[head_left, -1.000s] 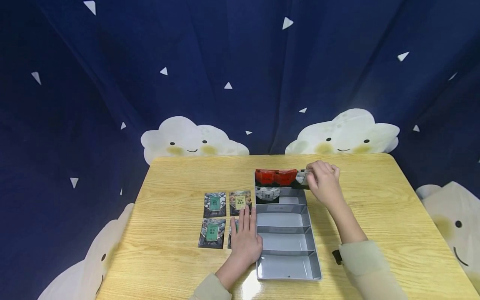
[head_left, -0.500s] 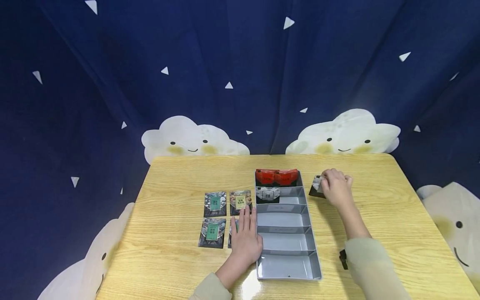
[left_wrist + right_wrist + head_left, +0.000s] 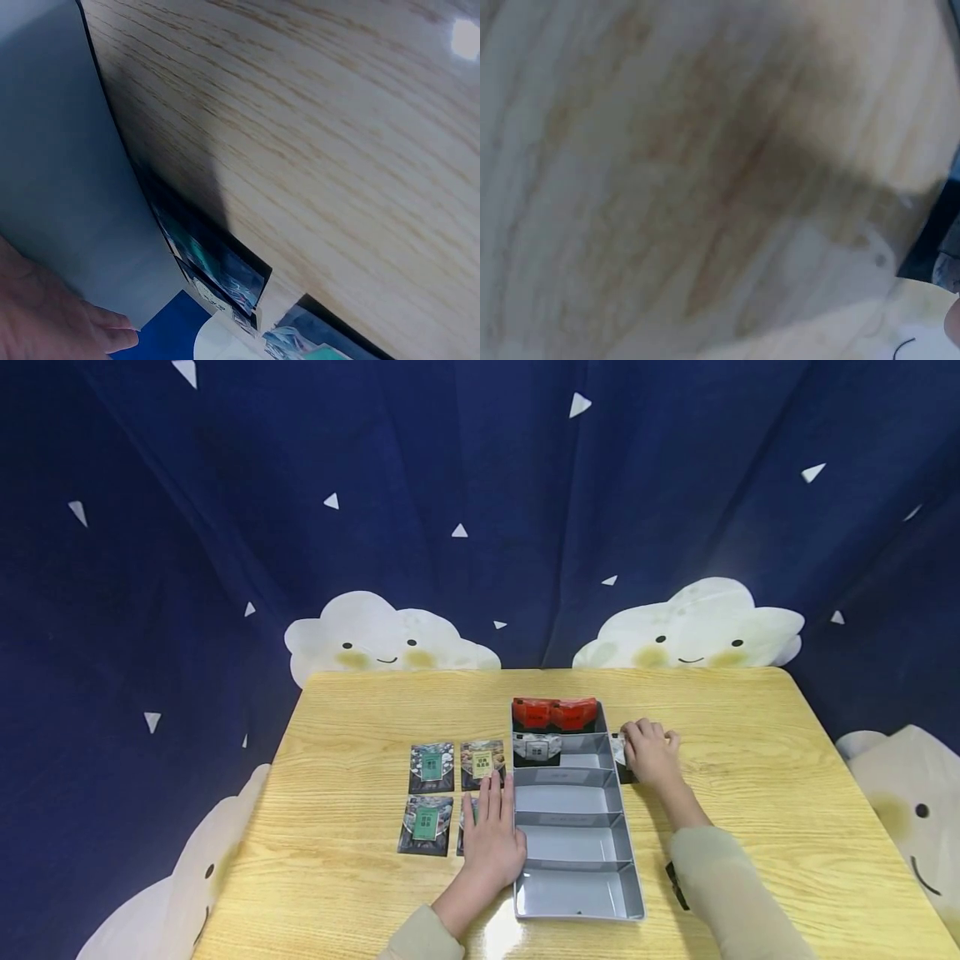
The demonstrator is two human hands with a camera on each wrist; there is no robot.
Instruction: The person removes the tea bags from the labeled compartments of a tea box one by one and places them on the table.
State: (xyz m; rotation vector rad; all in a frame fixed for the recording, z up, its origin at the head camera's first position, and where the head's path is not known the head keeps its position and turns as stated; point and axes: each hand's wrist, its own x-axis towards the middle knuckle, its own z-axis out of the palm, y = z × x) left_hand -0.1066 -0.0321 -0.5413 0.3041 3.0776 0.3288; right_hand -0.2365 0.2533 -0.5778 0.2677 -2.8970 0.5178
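My right hand (image 3: 651, 760) pinches a black-and-white sachet (image 3: 619, 758) upright beside the right wall of a grey divided box (image 3: 573, 843). At the right edge of the right wrist view, a dark corner of that sachet (image 3: 930, 236) shows by a fingertip. My left hand (image 3: 491, 843) rests with straight fingers along the box's left side, the thumb at its rim. Its fingers partly cover a green-labelled sachet (image 3: 462, 837) and reach a yellow-labelled sachet (image 3: 477, 757). Two red sachets (image 3: 534, 716) stand in the back compartment, and a white-and-black sachet (image 3: 537, 749) stands in the second.
Two green-labelled sachets (image 3: 426, 824) lie flat on the wooden table (image 3: 345, 877) left of the box. A black device (image 3: 676, 887) sits at the right sleeve. A dark blue curtain (image 3: 420, 485) with clouds hangs behind the table.
The right hand lifted the sachet out of the back compartment, moved it right over the table, then brought it back left and nearer, beside the second compartment. The left hand stayed put.
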